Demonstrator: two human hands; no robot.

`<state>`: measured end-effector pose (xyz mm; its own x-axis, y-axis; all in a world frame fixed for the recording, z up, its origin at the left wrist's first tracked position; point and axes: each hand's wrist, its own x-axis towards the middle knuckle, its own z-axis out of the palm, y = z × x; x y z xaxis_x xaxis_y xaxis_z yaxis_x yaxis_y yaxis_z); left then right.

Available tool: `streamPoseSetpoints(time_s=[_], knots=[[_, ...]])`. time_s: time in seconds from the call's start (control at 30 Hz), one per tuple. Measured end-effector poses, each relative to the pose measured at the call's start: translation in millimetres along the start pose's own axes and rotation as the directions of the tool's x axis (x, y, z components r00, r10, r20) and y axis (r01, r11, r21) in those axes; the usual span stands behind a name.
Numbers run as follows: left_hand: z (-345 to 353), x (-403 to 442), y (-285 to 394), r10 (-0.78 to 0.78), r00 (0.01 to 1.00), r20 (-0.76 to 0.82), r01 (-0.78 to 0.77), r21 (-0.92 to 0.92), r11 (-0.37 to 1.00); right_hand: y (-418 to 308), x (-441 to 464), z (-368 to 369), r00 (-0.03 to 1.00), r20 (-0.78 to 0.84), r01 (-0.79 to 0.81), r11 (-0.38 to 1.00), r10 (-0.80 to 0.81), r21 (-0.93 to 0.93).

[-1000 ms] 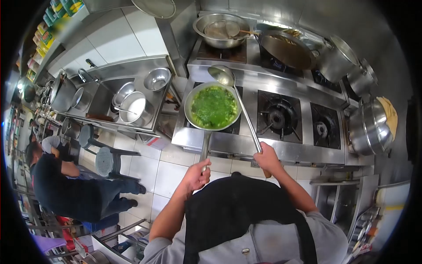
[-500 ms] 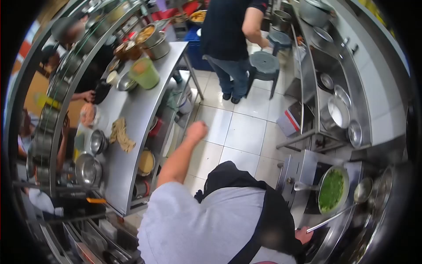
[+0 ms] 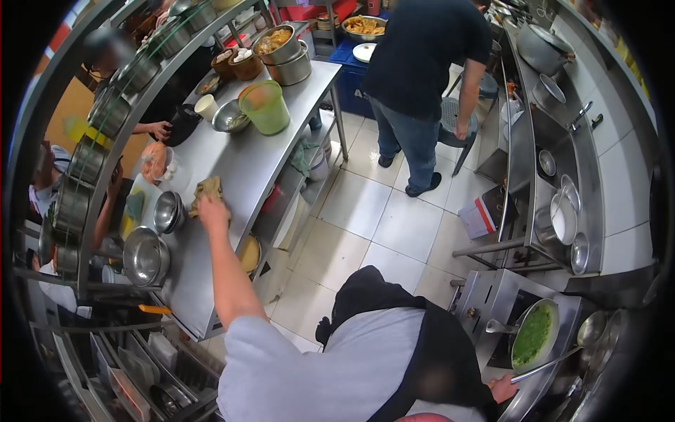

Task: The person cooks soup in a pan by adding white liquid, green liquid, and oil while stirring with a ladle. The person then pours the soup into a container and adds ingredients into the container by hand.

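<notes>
My left hand (image 3: 213, 212) is closed on a tan cloth (image 3: 204, 191) lying on the steel table (image 3: 184, 271) to the left. Beside the cloth are small stacked metal bowls (image 3: 168, 212). At the lower right my right hand (image 3: 502, 388) grips the handle of a long ladle (image 3: 591, 329). The ladle's bowl is to the right of a pan (image 3: 521, 352) holding a bright green mixture (image 3: 534, 333). The pan rests on the stove (image 3: 485, 295), with its handle pointing left and no hand on it.
A person in a dark shirt (image 3: 427, 63) stands near a grey stool (image 3: 450, 116). On the table are a green bucket (image 3: 266, 112) and steel pots (image 3: 290, 68). Other people's hands (image 3: 160, 131) show behind the shelf. A sink counter (image 3: 589, 176) runs along the right.
The view has swung left from the stove to the table. My left hand has let go of the pan handle, reached left and taken hold of the cloth. My right hand still holds the ladle.
</notes>
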<state>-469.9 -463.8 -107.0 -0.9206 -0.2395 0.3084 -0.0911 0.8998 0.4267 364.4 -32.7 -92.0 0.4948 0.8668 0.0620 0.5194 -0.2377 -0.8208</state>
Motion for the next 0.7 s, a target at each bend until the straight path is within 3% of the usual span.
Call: streamPoseSetpoints(time_s=[0.03, 0.1, 0.23, 0.3, 0.33, 0.37, 0.4, 0.47, 0.53, 0.57, 0.6, 0.63, 0.67, 0.7], knots=[[5.8, 10.3, 11.8, 0.126, 0.986, -0.105, -0.14, -0.14, 0.98, -8.1, 0.5, -1.7, 1.0, 0.0, 0.007, 1.0, -0.007, 0.001], [-16.0, 23.3, 59.6, 0.067, 0.992, -0.106, -0.108, -0.449, 0.887, -16.2, 0.0, -2.2, 1.0, 0.009, -0.012, 0.999, 0.011, 0.052], [-60.2, 51.1, 130.6, 0.106, 0.98, -0.17, -0.193, -0.659, 0.727, 12.5, 19.8, -7.5, 1.0, 0.02, -0.008, 1.0, 0.007, 0.02], [-77.0, 66.6, 156.9, 0.12, 0.992, 0.045, -0.018, -0.878, 0.479, 25.3, 21.4, -12.4, 0.999, 0.054, 0.007, 0.999, -0.009, 0.045], [-107.9, 59.1, 183.1, 0.144, 0.974, 0.177, 0.146, -0.968, 0.204, 25.8, 18.0, -15.0, 0.999, 0.041, -0.005, 0.999, 0.003, 0.047], [-120.7, 71.1, 189.3, 0.282, 0.912, 0.298, 0.302, -0.953, 0.029, 22.6, 14.9, -14.7, 0.999, 0.045, -0.022, 0.996, 0.018, 0.092], [-147.2, 66.2, 211.8, 0.306, 0.9, 0.311, 0.315, -0.948, 0.037, 20.1, 11.4, -14.9, 0.998, 0.045, -0.04, 0.99, 0.034, 0.137], [-185.8, 60.0, 241.8, 0.527, 0.803, 0.278, 0.378, -0.922, -0.09, 23.3, 6.5, -20.7, 0.999, 0.022, -0.05, 0.986, 0.048, 0.156], [-208.4, 32.3, 271.8, 0.795, 0.605, 0.042, 0.447, -0.844, -0.296, 24.0, 1.8, -23.0, 0.999, 0.026, -0.044, 0.982, 0.04, 0.182], [-214.9, -11.6, 290.2, 0.667, 0.733, 0.138, 0.451, -0.832, -0.324, 1.1, -9.6, -28.3, 0.996, 0.038, -0.082, 0.989, 0.077, 0.125], [-200.1, -44.7, 307.1, 0.726, 0.673, 0.139, 0.556, -0.742, -0.374, -1.3, -9.3, -28.0, 0.996, 0.009, -0.094, 0.985, 0.094, 0.144], [-174.1, -70.9, 322.0, 0.545, 0.813, 0.204, 0.383, -0.893, -0.237, 0.4, -11.3, -27.9, 0.997, 0.001, -0.075, 0.981, 0.076, 0.177], [-158.7, -99.2, 333.8, 0.602, 0.724, 0.338, 0.47, -0.88, -0.072, 3.6, -15.1, -32.9, 0.998, -0.012, -0.06, 0.978, 0.064, 0.199], [-142.3, -126.2, 357.8, 0.679, 0.651, 0.34, 0.481, -0.877, -0.022, 8.9, -12.6, -34.7, 0.994, -0.023, -0.103, 0.97, 0.11, 0.219]])
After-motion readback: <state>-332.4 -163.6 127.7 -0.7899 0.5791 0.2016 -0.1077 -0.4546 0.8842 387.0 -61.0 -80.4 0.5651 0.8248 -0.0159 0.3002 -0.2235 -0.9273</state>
